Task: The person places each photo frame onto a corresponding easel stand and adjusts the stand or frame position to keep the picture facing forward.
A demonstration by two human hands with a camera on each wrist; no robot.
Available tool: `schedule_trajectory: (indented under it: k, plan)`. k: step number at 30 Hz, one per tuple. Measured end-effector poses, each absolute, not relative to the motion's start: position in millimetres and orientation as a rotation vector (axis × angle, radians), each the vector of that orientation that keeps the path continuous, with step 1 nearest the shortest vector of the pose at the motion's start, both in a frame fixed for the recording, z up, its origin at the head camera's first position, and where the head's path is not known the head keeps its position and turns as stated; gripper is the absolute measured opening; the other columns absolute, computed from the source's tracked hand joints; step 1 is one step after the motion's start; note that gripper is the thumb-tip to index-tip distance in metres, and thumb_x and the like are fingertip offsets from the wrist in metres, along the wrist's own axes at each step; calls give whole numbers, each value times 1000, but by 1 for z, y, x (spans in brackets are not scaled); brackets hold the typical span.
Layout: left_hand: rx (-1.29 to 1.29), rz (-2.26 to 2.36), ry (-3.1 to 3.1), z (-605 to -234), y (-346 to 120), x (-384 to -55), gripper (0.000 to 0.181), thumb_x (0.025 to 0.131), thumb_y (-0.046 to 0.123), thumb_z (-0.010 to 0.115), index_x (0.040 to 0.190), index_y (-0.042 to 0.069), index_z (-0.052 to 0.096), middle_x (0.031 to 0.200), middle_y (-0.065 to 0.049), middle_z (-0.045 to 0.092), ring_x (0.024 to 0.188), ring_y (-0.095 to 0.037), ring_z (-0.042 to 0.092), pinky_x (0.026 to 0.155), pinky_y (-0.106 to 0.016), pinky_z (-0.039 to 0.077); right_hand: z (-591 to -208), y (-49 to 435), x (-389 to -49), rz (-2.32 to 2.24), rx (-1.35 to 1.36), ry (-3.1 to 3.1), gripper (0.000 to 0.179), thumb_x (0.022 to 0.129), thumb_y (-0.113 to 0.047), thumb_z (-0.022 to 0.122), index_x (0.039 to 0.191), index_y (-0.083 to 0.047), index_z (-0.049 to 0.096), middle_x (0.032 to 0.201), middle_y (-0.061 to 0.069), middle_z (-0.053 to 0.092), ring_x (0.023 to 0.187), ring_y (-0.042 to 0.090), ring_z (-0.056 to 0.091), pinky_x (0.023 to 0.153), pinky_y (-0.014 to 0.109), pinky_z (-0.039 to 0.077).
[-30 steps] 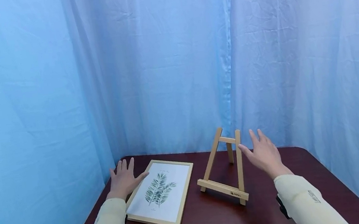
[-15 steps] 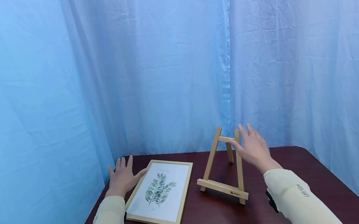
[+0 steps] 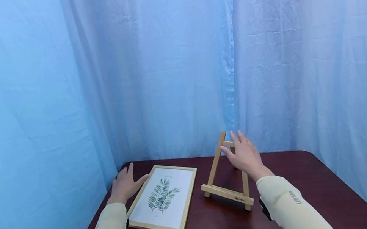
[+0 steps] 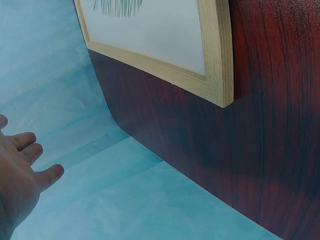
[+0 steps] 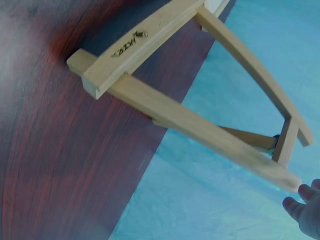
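A small wooden easel [image 3: 226, 193] stands upright on the table, its ledge toward me. My right hand [image 3: 246, 157] is held at the easel's upper right, fingers extended, and hides part of its right leg. In the right wrist view the fingertips [image 5: 294, 206] are close to that leg's top end; whether they touch it I cannot tell. Left of the easel, a picture frame [image 3: 195, 183] with a green leaf print lies face up. My left hand [image 3: 123, 185] hovers by the frame's left side, thumb out and fingers extended. The left wrist view has that hand [image 4: 17, 182] apart from the frame.
The dark red-brown table [image 3: 289, 166] has rounded far corners. Light blue curtains [image 3: 171, 74] hang close behind it and along both sides. A strip of tabletop [image 3: 200, 208] separates the frame from the easel.
My right hand has moved left, from beside the easel to in front of its right leg. The left hand has barely shifted. Frame and easel stay put.
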State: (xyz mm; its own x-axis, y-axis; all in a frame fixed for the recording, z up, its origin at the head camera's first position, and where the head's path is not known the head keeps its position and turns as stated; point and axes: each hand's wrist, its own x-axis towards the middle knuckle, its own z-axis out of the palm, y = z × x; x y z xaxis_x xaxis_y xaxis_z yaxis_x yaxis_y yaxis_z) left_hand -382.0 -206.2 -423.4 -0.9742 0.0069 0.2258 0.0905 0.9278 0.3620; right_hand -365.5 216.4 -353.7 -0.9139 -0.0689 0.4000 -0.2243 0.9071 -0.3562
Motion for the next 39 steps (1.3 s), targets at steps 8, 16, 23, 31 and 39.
schedule_trajectory:
  k: [8,16,23,31,39]
  plan:
    - [-1,-752,-2872,-430,-215,-383,104,91,65,55,155,-7,15,152,-37,25,138,-54,25,106,-70,25,-359,202,-364,619,222,-2698,80,100,-57,45,159,-9,21,159,27,17,142,49,22,105,67,29]
    - [21,-932,-2858,-437,-225,-383,100,94,58,56,153,-11,16,152,-39,22,139,-55,22,109,-65,25,-372,189,-363,703,204,-2720,81,100,-58,44,159,-9,20,160,24,19,144,46,22,105,67,30]
    - [22,-1031,-2830,-443,-233,-379,96,95,53,58,151,-13,18,151,-39,23,138,-55,24,109,-65,26,-383,175,-363,788,235,-2701,80,100,-55,46,158,-7,21,159,22,23,141,47,27,108,64,29]
    - [30,-1066,-2818,-449,-238,-373,96,94,55,58,151,-13,21,146,-41,32,132,-55,36,104,-64,35,-395,165,-360,903,204,-2725,82,99,-60,44,159,-10,20,160,21,23,143,47,21,110,63,25]
    - [61,-1074,-2824,-457,-241,-372,95,94,56,58,148,-14,25,141,-42,37,130,-56,38,102,-65,36,-406,156,-355,969,220,-2697,84,99,-61,44,158,-8,21,158,22,27,141,44,29,107,63,30]
